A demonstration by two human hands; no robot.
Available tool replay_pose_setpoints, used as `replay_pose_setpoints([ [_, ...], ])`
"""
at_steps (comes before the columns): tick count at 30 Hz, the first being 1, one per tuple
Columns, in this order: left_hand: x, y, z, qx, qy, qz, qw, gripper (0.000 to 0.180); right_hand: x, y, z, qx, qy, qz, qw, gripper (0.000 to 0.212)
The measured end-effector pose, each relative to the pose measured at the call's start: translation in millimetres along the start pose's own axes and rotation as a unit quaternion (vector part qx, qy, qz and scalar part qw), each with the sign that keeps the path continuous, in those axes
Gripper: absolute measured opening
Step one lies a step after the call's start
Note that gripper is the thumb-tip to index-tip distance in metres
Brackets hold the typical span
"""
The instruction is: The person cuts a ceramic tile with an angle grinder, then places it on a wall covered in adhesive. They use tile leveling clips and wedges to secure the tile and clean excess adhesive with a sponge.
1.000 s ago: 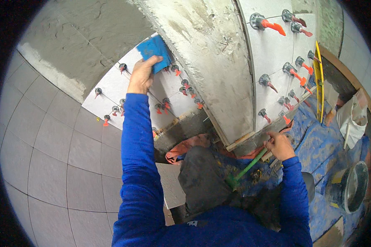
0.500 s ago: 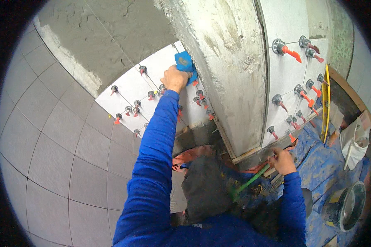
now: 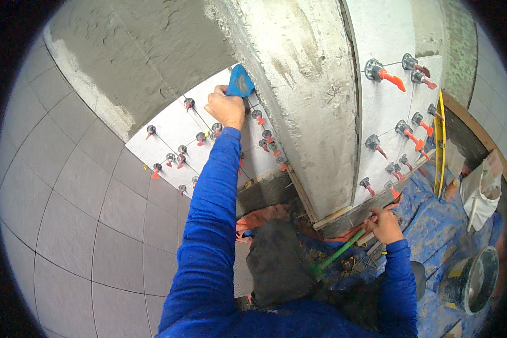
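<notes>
My left hand (image 3: 226,108) is closed on a blue cloth (image 3: 240,83), greyish in its middle, and holds it at the top edge of the white wall tiles (image 3: 166,128) beside the concrete pillar. Around that hand, levelling clips (image 3: 201,138) with red handles stick out of the tile joints. At lower right my right hand (image 3: 386,226) is closed, its fingertips pinched together. Something small and reddish shows at them, too small to name. A green handle (image 3: 343,248) slants down from just beside these fingers; whether they touch it I cannot tell.
The bare concrete pillar (image 3: 304,90) stands between two tiled stretches. Right of it are more clips (image 3: 384,75) and a yellow level (image 3: 440,143). A blue tarp (image 3: 425,225), white bag (image 3: 481,188) and black bucket (image 3: 468,281) lie lower right. Grey tiles (image 3: 67,197) spread left.
My left hand and the blue cloth have shifted a little left, and the clip beside the pillar shows more fully. The right hand stays nearly in place.
</notes>
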State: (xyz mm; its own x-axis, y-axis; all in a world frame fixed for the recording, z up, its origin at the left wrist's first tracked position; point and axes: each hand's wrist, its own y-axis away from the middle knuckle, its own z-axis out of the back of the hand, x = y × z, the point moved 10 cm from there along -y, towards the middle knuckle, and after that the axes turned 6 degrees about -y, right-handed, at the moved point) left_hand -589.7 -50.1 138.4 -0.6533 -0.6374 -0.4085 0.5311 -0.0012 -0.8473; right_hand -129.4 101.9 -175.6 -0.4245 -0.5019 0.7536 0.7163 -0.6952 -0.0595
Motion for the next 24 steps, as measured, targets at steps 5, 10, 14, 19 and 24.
replay_pose_setpoints([
  [5,-10,-29,24,-0.091,0.078,-0.012,0.993,0.019,0,-1,-4,0.002,0.010,0.012,1.000,0.044],
  [10,-26,-88,78,-0.171,0.287,0.014,0.942,0.025,2,-2,-8,0.019,0.015,0.007,1.000,0.046],
  [14,-25,-101,78,-0.106,0.475,0.053,0.872,0.030,5,-2,-7,0.028,0.009,0.003,1.000,0.049],
  [19,-5,-60,49,-0.041,0.474,0.058,0.878,0.041,5,-1,-11,0.032,0.007,-0.007,0.999,0.049],
  [24,0,-76,56,-0.036,0.431,0.044,0.901,0.042,4,2,-6,0.011,0.009,0.003,1.000,0.048],
])
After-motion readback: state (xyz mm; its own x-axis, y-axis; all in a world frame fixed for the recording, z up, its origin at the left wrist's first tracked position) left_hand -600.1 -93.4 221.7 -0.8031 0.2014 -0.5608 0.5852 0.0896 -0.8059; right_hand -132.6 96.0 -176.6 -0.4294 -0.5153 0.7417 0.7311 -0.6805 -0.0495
